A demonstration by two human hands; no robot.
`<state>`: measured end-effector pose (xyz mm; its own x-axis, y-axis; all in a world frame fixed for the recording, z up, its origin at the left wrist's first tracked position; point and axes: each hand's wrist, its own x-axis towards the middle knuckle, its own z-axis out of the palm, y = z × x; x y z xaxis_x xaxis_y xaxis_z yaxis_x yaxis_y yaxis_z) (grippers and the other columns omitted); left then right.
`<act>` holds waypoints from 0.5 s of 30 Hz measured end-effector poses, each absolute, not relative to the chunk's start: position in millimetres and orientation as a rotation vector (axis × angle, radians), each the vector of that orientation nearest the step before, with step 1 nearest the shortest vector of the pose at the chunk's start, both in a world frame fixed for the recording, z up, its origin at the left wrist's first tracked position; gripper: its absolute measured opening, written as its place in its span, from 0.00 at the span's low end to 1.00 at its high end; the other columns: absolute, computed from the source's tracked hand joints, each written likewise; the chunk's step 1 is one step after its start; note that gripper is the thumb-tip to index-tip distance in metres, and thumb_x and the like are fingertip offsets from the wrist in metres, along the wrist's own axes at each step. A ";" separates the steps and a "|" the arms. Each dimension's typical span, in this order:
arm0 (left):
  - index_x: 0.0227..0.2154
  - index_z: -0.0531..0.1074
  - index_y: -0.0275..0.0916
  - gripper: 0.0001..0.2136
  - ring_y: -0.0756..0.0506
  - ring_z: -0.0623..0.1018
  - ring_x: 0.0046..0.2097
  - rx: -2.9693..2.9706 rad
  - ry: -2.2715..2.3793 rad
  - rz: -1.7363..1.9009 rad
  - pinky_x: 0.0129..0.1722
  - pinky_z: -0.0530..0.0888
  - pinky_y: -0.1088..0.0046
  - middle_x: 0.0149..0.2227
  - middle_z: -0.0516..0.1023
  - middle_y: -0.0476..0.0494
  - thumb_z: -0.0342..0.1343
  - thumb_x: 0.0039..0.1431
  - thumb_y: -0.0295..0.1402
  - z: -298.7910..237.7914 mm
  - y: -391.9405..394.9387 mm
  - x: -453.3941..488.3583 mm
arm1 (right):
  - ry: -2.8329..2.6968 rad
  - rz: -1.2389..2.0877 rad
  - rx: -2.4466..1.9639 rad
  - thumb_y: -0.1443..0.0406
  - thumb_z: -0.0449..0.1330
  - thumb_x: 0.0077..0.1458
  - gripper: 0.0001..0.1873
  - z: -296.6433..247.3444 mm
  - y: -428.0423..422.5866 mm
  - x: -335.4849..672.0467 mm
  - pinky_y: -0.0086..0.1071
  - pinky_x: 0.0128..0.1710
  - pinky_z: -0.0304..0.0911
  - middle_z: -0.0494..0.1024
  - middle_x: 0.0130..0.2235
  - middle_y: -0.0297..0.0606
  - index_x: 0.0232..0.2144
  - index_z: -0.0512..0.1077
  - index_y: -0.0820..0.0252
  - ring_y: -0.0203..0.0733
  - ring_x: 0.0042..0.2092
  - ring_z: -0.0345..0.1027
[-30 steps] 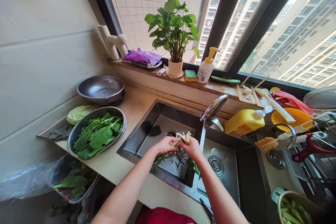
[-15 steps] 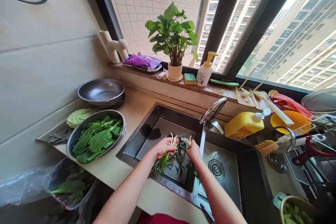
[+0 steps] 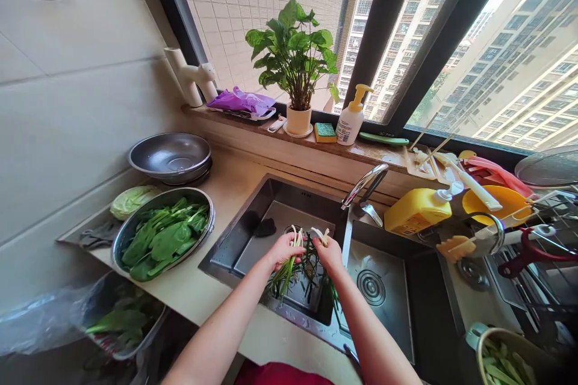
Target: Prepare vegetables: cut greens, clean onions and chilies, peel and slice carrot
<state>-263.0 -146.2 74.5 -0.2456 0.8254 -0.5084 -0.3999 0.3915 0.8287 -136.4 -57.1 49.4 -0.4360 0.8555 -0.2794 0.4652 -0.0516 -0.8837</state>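
Over the left basin of the steel sink, both my hands hold green onions. My left hand is closed round a bunch of green onions, white ends up and green leaves hanging down. My right hand is closed on a second small bunch, a little apart from the first. Loose green leaves dangle between the two hands into the basin. The faucet curves just behind and to the right of my right hand.
A steel bowl of leafy greens and a cabbage sit on the counter at left, with an empty steel basin behind. A potted plant, sponge and soap pump bottle line the sill. A yellow bottle and a dish rack stand right.
My hands have drawn slightly apart, splitting the green onions into two bunches. A second ago they were pressed together on a single bunch.
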 end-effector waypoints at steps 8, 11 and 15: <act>0.36 0.68 0.36 0.21 0.53 0.70 0.22 0.439 1.324 1.196 0.23 0.69 0.75 0.23 0.71 0.52 0.66 0.37 0.35 76.9 -143.5 -249.0 | -1.693 1.877 -1.200 0.55 0.61 0.38 0.15 69.0 -64.7 -145.5 0.27 0.26 0.54 0.71 0.22 0.32 0.23 0.71 0.63 0.34 0.25 0.61; 0.32 0.65 0.36 0.20 0.52 0.71 0.24 0.272 1.298 1.285 0.25 0.71 0.73 0.21 0.70 0.53 0.66 0.37 0.39 72.4 -146.5 -256.7 | -1.658 1.925 -1.190 0.53 0.60 0.40 0.17 71.6 -62.0 -140.7 0.26 0.23 0.51 0.69 0.21 0.31 0.24 0.70 0.62 0.32 0.22 0.58; 0.31 0.63 0.38 0.19 0.53 0.72 0.24 0.222 1.372 1.357 0.26 0.71 0.76 0.22 0.67 0.55 0.64 0.41 0.42 68.5 -148.9 -275.8 | -1.646 1.919 -1.149 0.53 0.60 0.40 0.17 77.3 -53.1 -132.9 0.26 0.23 0.49 0.70 0.23 0.31 0.29 0.72 0.61 0.31 0.23 0.56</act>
